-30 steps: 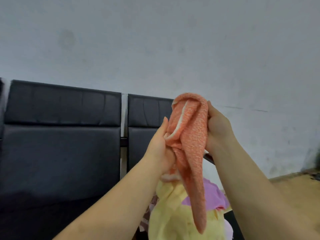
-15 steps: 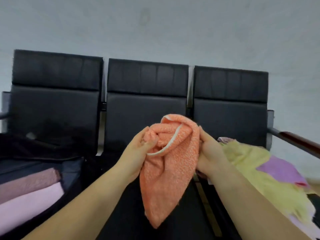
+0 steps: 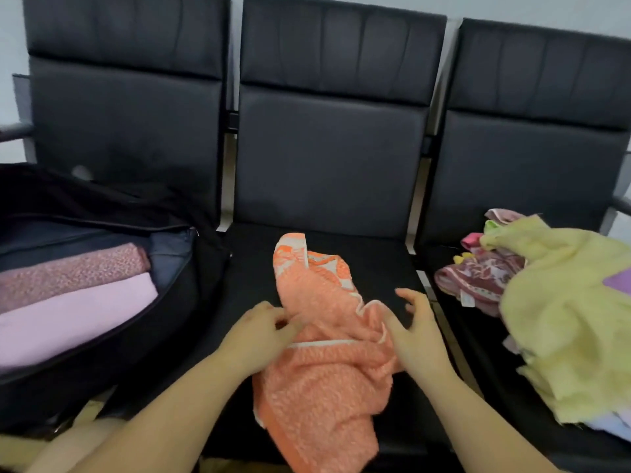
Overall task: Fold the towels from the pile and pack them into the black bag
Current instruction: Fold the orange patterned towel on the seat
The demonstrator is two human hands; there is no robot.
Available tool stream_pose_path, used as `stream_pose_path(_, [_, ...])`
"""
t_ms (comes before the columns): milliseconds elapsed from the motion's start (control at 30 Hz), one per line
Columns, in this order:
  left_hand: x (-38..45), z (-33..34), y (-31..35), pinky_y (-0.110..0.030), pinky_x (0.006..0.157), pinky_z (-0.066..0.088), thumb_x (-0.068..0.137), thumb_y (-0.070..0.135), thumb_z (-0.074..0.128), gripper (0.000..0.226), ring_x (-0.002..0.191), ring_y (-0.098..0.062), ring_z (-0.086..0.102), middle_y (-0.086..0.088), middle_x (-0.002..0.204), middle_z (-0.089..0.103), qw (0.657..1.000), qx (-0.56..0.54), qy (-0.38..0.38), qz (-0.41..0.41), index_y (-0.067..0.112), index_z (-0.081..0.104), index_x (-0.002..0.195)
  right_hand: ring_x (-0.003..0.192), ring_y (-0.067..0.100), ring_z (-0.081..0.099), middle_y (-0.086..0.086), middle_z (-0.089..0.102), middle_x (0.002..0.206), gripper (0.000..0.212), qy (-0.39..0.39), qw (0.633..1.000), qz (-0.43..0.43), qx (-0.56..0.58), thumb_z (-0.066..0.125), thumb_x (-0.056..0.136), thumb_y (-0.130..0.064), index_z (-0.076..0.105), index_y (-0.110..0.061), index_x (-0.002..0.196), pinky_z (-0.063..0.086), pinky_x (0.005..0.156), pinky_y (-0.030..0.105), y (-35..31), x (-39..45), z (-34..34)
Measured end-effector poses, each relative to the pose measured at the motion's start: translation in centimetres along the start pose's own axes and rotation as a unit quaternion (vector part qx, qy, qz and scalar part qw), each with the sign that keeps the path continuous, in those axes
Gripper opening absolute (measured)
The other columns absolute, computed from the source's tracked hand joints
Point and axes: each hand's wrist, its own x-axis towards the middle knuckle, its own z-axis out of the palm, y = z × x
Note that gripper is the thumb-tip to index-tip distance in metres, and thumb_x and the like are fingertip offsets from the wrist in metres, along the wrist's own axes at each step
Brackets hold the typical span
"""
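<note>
In the head view, the orange towel (image 3: 321,353) is lying crumpled on the middle seat of the bench (image 3: 392,268), its lower end hanging over the front edge. The left hand (image 3: 256,336) is pinching its left fold, fingertips partly hidden in cloth; the right hand (image 3: 415,336) is touching its right edge with fingers (image 3: 409,297) spread. The black bag (image 3: 102,353), cut off at left, is holding folded pink towels (image 3: 75,302); the towel pile (image 3: 553,302) is running out of frame at right.

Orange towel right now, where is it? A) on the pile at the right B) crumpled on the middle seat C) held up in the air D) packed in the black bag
B: the orange towel lies crumpled on the middle seat, between the black bag and the pile.
</note>
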Motion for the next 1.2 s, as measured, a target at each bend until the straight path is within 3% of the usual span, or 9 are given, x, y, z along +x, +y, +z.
stream_pose_path(67, [0.7, 0.4, -0.1, -0.026, 0.089, 0.043, 0.082, 0.060, 0.052, 0.029, 0.100, -0.006, 0.051, 0.015, 0.110, 0.051, 0.998, -0.045, 0.006, 0.036, 0.035, 0.054, 0.098, 0.118, 0.001, 0.041, -0.017, 0.047, 0.123, 0.048, -0.094, 0.992, -0.051, -0.061, 0.057, 0.091, -0.044, 0.042, -0.035, 0.136, 0.033, 0.097, 0.024, 0.0, 0.3, 0.3])
stream_pose_path(233, [0.8, 0.5, -0.7, -0.027, 0.113, 0.024, 0.062, 0.091, 0.035, 0.097, 0.139, -0.007, 0.028, 0.013, 0.153, 0.026, 0.985, -0.040, -0.163, 0.038, 0.046, 0.019, 0.147, 0.129, 0.017, 0.045, -0.003, 0.050, 0.139, 0.067, -0.261, 0.933, -0.086, -0.234, 0.039, 0.093, -0.058, 0.008, -0.041, 0.151, 0.034, 0.106, 0.030, 0.5, 0.3, 2.0])
stream_pose_path(400, [-0.1, 0.2, 0.2, -0.036, 0.115, 0.026, 0.061, 0.094, 0.026, 0.098, 0.140, -0.018, 0.031, 0.000, 0.153, 0.033, 0.984, 0.024, -0.175, -0.015, 0.048, 0.017, 0.147, 0.106, 0.013, 0.056, -0.008, 0.047, 0.125, 0.065, -0.266, 0.919, -0.082, -0.278, 0.034, 0.095, -0.059, 0.001, -0.046, 0.149, 0.045, 0.086, 0.028, -0.7, -0.5, 1.9])
stream_pose_path(533, [-1.4, 0.5, 0.6, -0.033, 0.105, 0.038, 0.078, 0.085, 0.017, 0.069, 0.122, -0.017, 0.051, 0.006, 0.129, 0.059, 0.980, 0.091, -0.178, -0.017, 0.045, 0.057, 0.118, 0.102, 0.015, 0.055, -0.008, 0.046, 0.108, 0.053, -0.336, 0.868, -0.079, -0.357, 0.029, 0.091, -0.067, 0.048, -0.039, 0.132, 0.044, 0.082, 0.027, -1.5, -2.4, 1.4])
stream_pose_path(667, [-1.9, 1.1, 0.5, -0.032, 0.097, 0.037, 0.098, 0.048, 0.027, 0.044, 0.115, -0.017, 0.048, 0.003, 0.118, 0.053, 0.972, 0.212, -0.096, 0.024, 0.025, 0.061, 0.112, 0.093, 0.011, 0.040, -0.015, 0.039, 0.085, 0.069, -0.344, 0.855, -0.125, -0.367, 0.024, 0.084, -0.074, 0.069, -0.024, 0.099, 0.034, 0.085, 0.027, -3.1, -4.2, 0.7])
stream_pose_path(733, [-2.1, 1.5, 0.5, -0.032, 0.091, 0.040, 0.097, 0.050, 0.031, 0.039, 0.108, -0.017, 0.048, 0.002, 0.118, 0.048, 0.982, 0.177, -0.058, -0.006, 0.021, 0.052, 0.113, 0.096, 0.012, 0.043, -0.013, 0.047, 0.095, 0.082, -0.339, 0.856, -0.145, -0.363, 0.014, 0.073, -0.079, 0.070, -0.021, 0.090, 0.036, 0.093, 0.029, -3.1, -4.7, 0.8])
stream_pose_path(933, [-2.7, 2.3, 1.1, -0.031, 0.077, 0.046, 0.086, 0.073, 0.035, 0.067, 0.105, -0.020, 0.057, -0.001, 0.120, 0.055, 0.977, 0.188, -0.033, -0.100, 0.020, 0.046, 0.126, 0.076, 0.013, 0.061, -0.007, 0.060, 0.086, 0.020, -0.238, 0.930, -0.029, -0.278, 0.060, 0.088, -0.042, 0.054, -0.023, 0.090, 0.051, 0.066, 0.031, -1.8, -5.3, 2.0])
stream_pose_path(1067, [-2.9, 2.5, 1.3, -0.026, 0.062, 0.042, 0.079, 0.079, 0.042, 0.062, 0.086, -0.015, 0.060, 0.005, 0.095, 0.060, 0.964, 0.240, -0.018, -0.113, 0.022, 0.058, 0.098, 0.097, 0.014, 0.059, -0.004, 0.054, 0.116, 0.059, -0.255, 0.919, 0.045, -0.296, 0.068, 0.078, -0.054, 0.045, -0.025, 0.124, 0.048, 0.070, 0.026, -1.6, -5.8, 2.0])
stream_pose_path(1200, [-3.6, 3.2, 1.4, -0.028, 0.074, 0.043, 0.078, 0.079, 0.041, 0.071, 0.098, -0.016, 0.056, 0.002, 0.108, 0.056, 0.949, 0.306, 0.007, -0.081, 0.018, 0.056, 0.110, 0.087, 0.011, 0.056, -0.005, 0.049, 0.103, 0.031, -0.286, 0.906, 0.016, -0.312, 0.068, 0.080, -0.052, 0.052, -0.026, 0.088, 0.046, 0.070, 0.025, -1.7, -6.7, 2.0])
